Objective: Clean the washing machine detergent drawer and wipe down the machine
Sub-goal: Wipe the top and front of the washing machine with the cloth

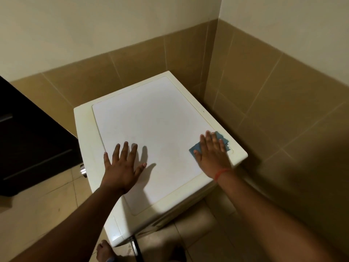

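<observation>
Both hands lie flat and spread on the washing machine (pixel 151 125): the left hand (pixel 122 167) bare, the right hand (pixel 213 154) pressing a soft, limp blue cloth (pixel 196 148) beneath its palm.

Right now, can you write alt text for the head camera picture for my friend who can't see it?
A person's right hand presses a blue cloth flat on the white top of a washing machine, near its right edge, while the left hand rests spread open on the top. The machine stands in a corner of tan tiled walls.
</observation>
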Motion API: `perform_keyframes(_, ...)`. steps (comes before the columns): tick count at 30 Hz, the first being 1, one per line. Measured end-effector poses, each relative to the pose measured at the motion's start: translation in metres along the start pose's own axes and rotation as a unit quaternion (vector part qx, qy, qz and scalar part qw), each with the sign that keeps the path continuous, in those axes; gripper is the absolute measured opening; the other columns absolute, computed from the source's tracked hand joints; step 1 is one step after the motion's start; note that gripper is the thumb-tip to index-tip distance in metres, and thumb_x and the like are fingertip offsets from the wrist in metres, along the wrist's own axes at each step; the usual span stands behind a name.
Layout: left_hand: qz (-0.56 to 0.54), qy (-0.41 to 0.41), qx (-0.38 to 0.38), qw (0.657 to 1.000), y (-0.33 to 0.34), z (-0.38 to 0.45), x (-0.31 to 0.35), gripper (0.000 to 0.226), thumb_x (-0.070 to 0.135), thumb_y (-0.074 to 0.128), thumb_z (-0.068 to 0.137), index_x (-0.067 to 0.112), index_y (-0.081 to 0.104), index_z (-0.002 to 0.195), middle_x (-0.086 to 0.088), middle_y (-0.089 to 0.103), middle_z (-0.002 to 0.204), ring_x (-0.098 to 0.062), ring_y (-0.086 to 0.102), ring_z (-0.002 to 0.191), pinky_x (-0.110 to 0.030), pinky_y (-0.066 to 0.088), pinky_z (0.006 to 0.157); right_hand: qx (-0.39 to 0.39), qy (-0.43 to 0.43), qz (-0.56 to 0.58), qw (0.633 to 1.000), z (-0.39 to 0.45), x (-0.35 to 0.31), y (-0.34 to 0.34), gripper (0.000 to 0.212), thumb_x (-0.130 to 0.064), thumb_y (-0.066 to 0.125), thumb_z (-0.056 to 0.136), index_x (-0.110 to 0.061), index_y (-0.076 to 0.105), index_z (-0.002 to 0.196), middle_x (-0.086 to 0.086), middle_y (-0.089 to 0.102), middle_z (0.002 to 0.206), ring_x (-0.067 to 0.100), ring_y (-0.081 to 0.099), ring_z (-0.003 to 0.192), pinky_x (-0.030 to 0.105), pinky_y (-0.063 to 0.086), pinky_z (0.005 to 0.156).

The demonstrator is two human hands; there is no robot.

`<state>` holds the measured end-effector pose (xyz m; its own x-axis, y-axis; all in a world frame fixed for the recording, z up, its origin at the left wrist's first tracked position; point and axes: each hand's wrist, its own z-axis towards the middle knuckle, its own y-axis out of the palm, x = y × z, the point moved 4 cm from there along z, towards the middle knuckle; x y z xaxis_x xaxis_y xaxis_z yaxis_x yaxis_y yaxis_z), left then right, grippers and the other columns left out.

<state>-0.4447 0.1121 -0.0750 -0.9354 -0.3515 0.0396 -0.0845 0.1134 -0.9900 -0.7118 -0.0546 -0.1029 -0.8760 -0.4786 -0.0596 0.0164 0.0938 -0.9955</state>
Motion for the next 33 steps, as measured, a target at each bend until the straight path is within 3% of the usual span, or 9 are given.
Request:
perform_keyframes(3, -0.006, -0.008, -0.005, 1.000, 0.000, -0.002, -0.009, 0.085, 0.074, 0.002, 0.087, 0.029, 0.000, 0.158, -0.006, 0.002, 0.167, -0.029, -0.006, 0.153, -0.061, 0.002, 0.119, 0.002, -0.066, -0.013, 0.998, 0.007, 0.010, -0.003, 0.074, -0.054, 0.000, 0.094, -0.015, 0.014, 0.155, 0.009, 0.009, 0.163, 0.026, 0.002, 0.151, 0.045, 0.001, 0.122)
perform_keyframes(7, -0.013, -0.027, -0.006, 1.000, -0.003, -0.007, -0.029, 0.084, 0.074, 0.003, 0.088, 0.029, 0.000, 0.158, -0.005, -0.001, 0.167, -0.029, -0.008, 0.153, -0.060, 0.000, 0.119, 0.015, 0.083, 0.004, 0.996, 0.028, 0.016, -0.008, 0.072, -0.054, 0.006, 0.097, -0.013, 0.017, 0.155, 0.011, 0.011, 0.163, 0.030, 0.005, 0.150, 0.048, 0.004, 0.121)
perform_keyframes(12, -0.011, -0.062, -0.019, 0.998, -0.002, -0.018, -0.055, 0.088, 0.076, -0.004, 0.083, 0.030, -0.003, 0.158, -0.005, -0.005, 0.166, -0.028, -0.009, 0.153, -0.060, -0.001, 0.120, 0.002, -0.056, -0.013, 0.998, 0.021, -0.012, 0.001, 0.076, -0.055, -0.002, 0.093, -0.015, 0.013, 0.156, 0.009, 0.008, 0.163, 0.027, 0.001, 0.151, 0.045, 0.002, 0.121)
perform_keyframes(16, -0.016, -0.072, -0.021, 0.997, -0.004, -0.026, -0.068, 0.089, 0.076, -0.005, 0.083, 0.029, -0.004, 0.158, -0.005, -0.005, 0.166, -0.028, -0.010, 0.152, -0.058, -0.004, 0.120, -0.003, 0.043, 0.003, 0.999, 0.025, -0.024, -0.001, 0.072, -0.055, 0.005, 0.097, -0.013, 0.012, 0.155, 0.011, 0.007, 0.163, 0.031, 0.002, 0.150, 0.050, 0.005, 0.121)
perform_keyframes(20, -0.026, -0.076, -0.011, 0.997, -0.007, -0.029, -0.079, 0.089, 0.076, -0.005, 0.083, 0.028, -0.003, 0.158, -0.006, -0.004, 0.166, -0.029, -0.009, 0.152, -0.058, -0.004, 0.119, -0.011, -0.109, -0.030, 0.994, 0.001, -0.065, 0.006, 0.071, -0.053, 0.003, 0.097, -0.014, 0.011, 0.156, 0.009, 0.006, 0.163, 0.028, -0.001, 0.151, 0.046, 0.001, 0.121)
perform_keyframes(21, -0.024, -0.079, -0.012, 0.996, -0.008, -0.029, -0.081, 0.089, 0.076, -0.006, 0.083, 0.028, -0.004, 0.158, -0.006, -0.005, 0.166, -0.030, -0.009, 0.152, -0.058, -0.004, 0.119, -0.009, -0.110, -0.028, 0.994, 0.003, -0.061, 0.003, 0.071, -0.053, 0.002, 0.096, -0.015, 0.012, 0.156, 0.008, 0.007, 0.163, 0.027, -0.001, 0.151, 0.046, 0.002, 0.121)
perform_keyframes(25, -0.018, -0.090, -0.026, 0.995, -0.008, -0.034, -0.090, 0.083, 0.073, 0.001, 0.089, 0.028, -0.007, 0.157, -0.006, -0.007, 0.166, -0.030, -0.010, 0.152, -0.059, -0.003, 0.120, -0.004, 0.013, -0.012, 1.000, 0.000, -0.082, 0.000, 0.073, -0.052, 0.006, 0.097, -0.010, 0.022, 0.153, 0.014, 0.018, 0.161, 0.033, 0.011, 0.149, 0.050, 0.010, 0.119)
perform_keyframes(29, -0.041, -0.090, -0.024, 0.995, -0.003, -0.039, -0.096, 0.082, 0.073, 0.005, 0.089, 0.029, -0.008, 0.157, -0.006, -0.007, 0.166, -0.030, -0.010, 0.152, -0.060, -0.003, 0.119, -0.005, -0.116, -0.029, 0.993, -0.012, -0.110, 0.006, 0.071, -0.050, 0.004, 0.097, -0.012, 0.021, 0.154, 0.011, 0.016, 0.162, 0.029, 0.008, 0.150, 0.046, 0.006, 0.120)
perform_keyframes(33, -0.041, -0.083, -0.035, 0.995, 0.002, -0.043, -0.099, 0.081, 0.072, 0.006, 0.090, 0.028, -0.009, 0.157, -0.006, -0.009, 0.166, -0.030, -0.012, 0.152, -0.059, -0.006, 0.119, -0.001, 0.019, 0.000, 1.000, 0.007, -0.116, 0.005, 0.066, -0.048, 0.011, 0.100, -0.011, 0.018, 0.155, 0.012, 0.012, 0.162, 0.030, 0.006, 0.150, 0.048, 0.004, 0.121)
